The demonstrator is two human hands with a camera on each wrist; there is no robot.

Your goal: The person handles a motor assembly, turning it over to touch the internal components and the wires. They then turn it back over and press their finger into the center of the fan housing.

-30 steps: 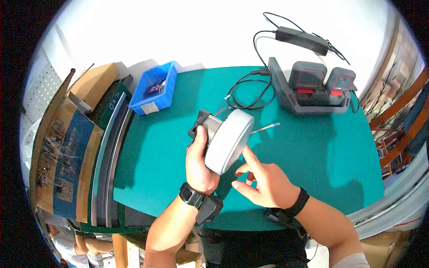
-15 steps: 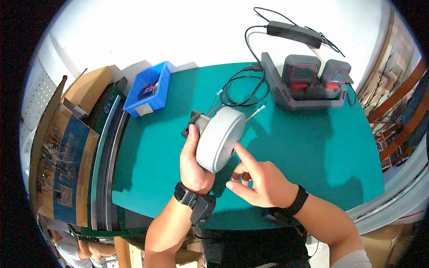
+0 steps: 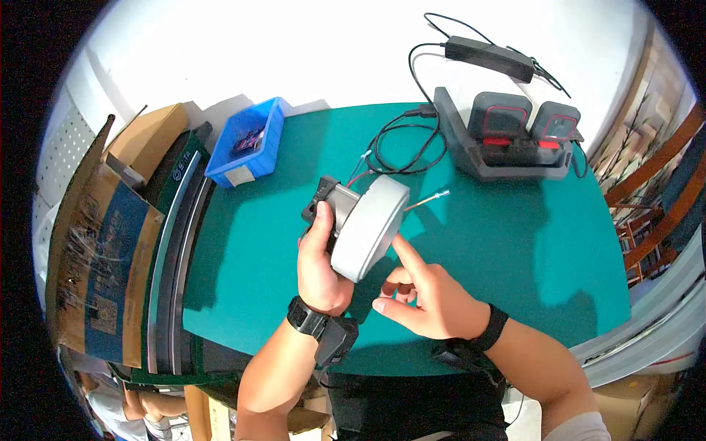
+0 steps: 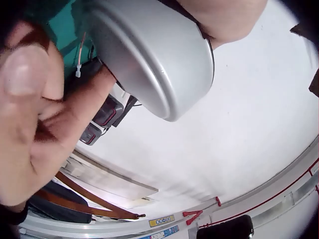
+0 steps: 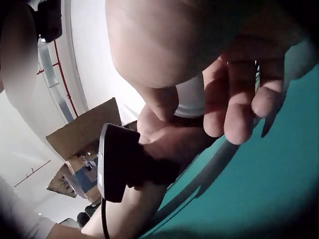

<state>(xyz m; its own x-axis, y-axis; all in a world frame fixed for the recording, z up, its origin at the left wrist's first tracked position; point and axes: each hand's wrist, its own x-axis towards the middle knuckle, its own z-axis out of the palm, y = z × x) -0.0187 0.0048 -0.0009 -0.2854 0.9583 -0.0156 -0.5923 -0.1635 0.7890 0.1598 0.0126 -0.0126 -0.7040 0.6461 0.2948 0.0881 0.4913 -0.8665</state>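
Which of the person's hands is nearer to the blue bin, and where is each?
Left. The left hand, holding the grey drum, is in front of the blue bin and to its right; the right hand is farther right and nearer the person.

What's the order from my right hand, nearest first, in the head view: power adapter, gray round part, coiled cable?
1. Gray round part: in your left hand.
2. Coiled cable: far side of the table.
3. Power adapter: beyond the table.
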